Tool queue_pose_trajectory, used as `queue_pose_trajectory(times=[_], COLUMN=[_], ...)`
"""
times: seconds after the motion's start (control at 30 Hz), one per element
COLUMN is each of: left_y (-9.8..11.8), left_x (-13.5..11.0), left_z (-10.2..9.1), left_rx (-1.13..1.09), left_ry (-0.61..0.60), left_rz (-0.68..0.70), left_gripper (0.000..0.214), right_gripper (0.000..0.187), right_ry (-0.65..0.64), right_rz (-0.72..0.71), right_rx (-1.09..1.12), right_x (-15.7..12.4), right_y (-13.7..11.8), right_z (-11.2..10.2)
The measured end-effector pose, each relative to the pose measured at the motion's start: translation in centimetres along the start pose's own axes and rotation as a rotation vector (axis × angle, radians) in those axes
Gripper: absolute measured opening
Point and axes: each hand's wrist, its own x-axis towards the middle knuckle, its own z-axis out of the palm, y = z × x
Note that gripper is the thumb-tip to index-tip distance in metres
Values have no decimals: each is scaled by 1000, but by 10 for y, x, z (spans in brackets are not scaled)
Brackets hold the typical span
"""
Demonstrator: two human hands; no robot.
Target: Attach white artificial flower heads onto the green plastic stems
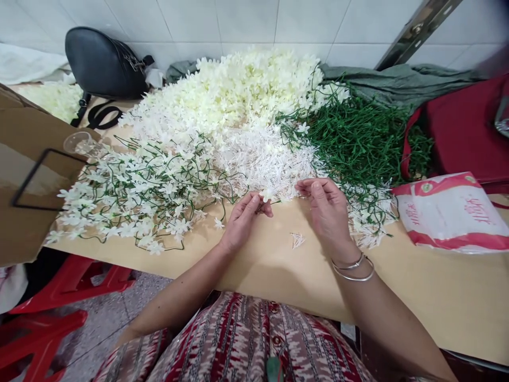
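My left hand (242, 222) pinches a small white artificial flower (267, 196) between thumb and fingers, just above the front of the table. Off to its right, my right hand (329, 211) has its thumb and fingertips pressed together; whatever is between them is too small to name. Behind both hands spreads a heap of thin white plastic pieces (258, 159). Between my forearms lie a few similar white bits (297, 240). Left of my left hand are many white flowers on green stems (159, 183). Beyond my right hand sits a tangle of green plastic stems (353, 135).
Cream-white flower heads (238, 90) are piled against the tiled wall. A black bag (105, 66) and a cardboard box (35, 175) stand at left. A red bag (469, 122) and a white-and-pink packet (453, 212) are at right. Red stools (75, 284) stand below the table edge.
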Motion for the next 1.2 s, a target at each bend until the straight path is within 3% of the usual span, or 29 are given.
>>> queue_pose_trajectory(times=[0.2,0.37,0.57,0.83,1.2], left_y=[-3,2,3,-7,-6], left_x=[1,-2,-3,-4,-5], left_z=[-4,-2,3,2,-2], left_rx=[-35,91,216,443,562], left_ry=[11,-9,-96,-49,-82], left_rz=[10,9,47,160,169], left_gripper=[61,47,42,40,35], right_gripper=[24,21,26,6,15], right_ry=[-59,-113,-286,-356,-400], right_rz=[-60,-189,-357,-107,14], right_rx=[-167,-274,-295,-140,-123], right_x=[-6,-7,-11,-14,-11], right_y=[-1,-2,-8,-15,-7], right_z=[1,-1,-1,8,4])
